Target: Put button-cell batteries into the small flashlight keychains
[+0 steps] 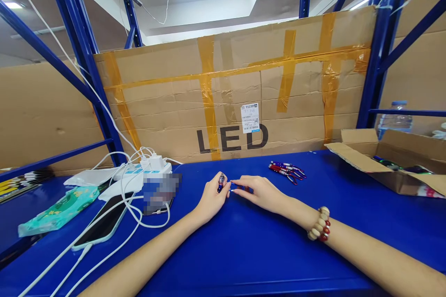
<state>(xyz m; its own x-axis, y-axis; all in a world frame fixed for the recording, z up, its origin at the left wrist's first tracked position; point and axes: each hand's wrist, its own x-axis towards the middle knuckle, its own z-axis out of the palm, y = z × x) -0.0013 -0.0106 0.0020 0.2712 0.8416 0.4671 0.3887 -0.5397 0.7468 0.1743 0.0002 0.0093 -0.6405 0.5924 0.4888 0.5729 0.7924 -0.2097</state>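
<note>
My left hand (210, 200) is closed around a dark blue pen part (220, 182) with a shiny silver section, which pokes out above the fingers. Close beside it, my right hand (265, 192) reaches in from the right. A blue pen piece (248, 189) lies in its curled fingers, while thumb and index finger point at the left fingertips. Something small sits between the two hands, too fine to make out. Beyond my right hand, a loose pile of red and blue pens (286, 171) rests on the blue tabletop (223, 250).
At left are a phone (104, 220), white cables (134, 195), a power strip (156, 169) and a green tissue pack (59, 211). An open cardboard box (362, 162) with pens inside stands at right, a water bottle (395, 118) behind it. A tall cardboard sheet (167, 111) closes off the back.
</note>
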